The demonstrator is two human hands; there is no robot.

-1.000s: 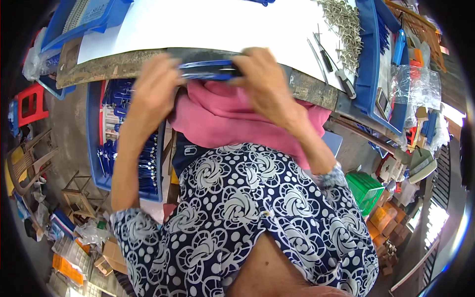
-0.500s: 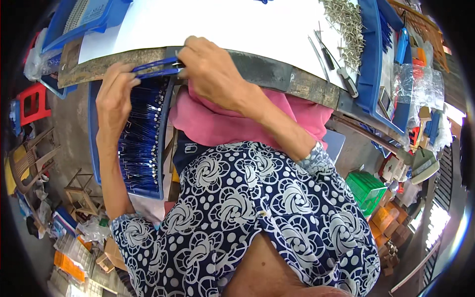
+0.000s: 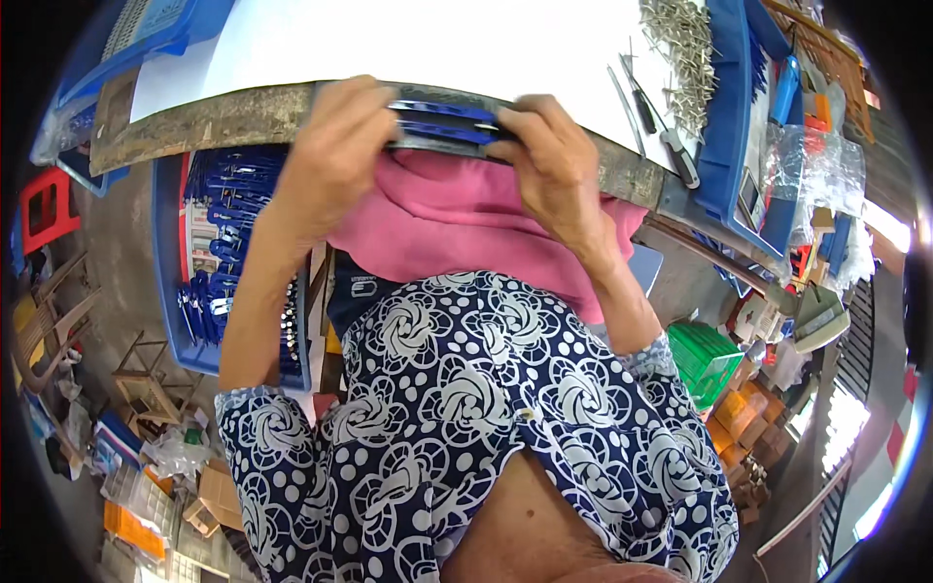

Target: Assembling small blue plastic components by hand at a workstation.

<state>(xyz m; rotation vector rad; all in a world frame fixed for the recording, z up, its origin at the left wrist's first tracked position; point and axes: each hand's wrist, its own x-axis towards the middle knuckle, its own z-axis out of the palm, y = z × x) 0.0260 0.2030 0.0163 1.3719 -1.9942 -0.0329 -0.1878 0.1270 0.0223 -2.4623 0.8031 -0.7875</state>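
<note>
A slim, dark blue piece with two long parallel bars (image 3: pixel 442 128) is stretched crosswise between my hands at the table's near edge. What kind of thing it is I cannot make out. Closed around its left end is my left hand (image 3: pixel 340 141), a little smeared by motion. At the other end my right hand (image 3: pixel 554 155) pinches it between thumb and fingers. Below lies a pink cloth (image 3: pixel 457 219) across my lap. Beside my left forearm stands a blue tray (image 3: pixel 173 291) with many slim blue pieces with metal parts (image 3: pixel 228 248), partly hidden by that arm.
A white sheet (image 3: pixel 437 44) covers the table top. At its right are a pile of small metal pins (image 3: pixel 677 63), a grey-and-black handled tool (image 3: pixel 678 155) and thin metal rods. Blue bins (image 3: pixel 724 126) flank the table. A red stool (image 3: pixel 47 209) stands far left.
My left hand has moved right and up from over the tray to the table edge. My right hand has shifted right, and the blue piece has come with them, turned level.
</note>
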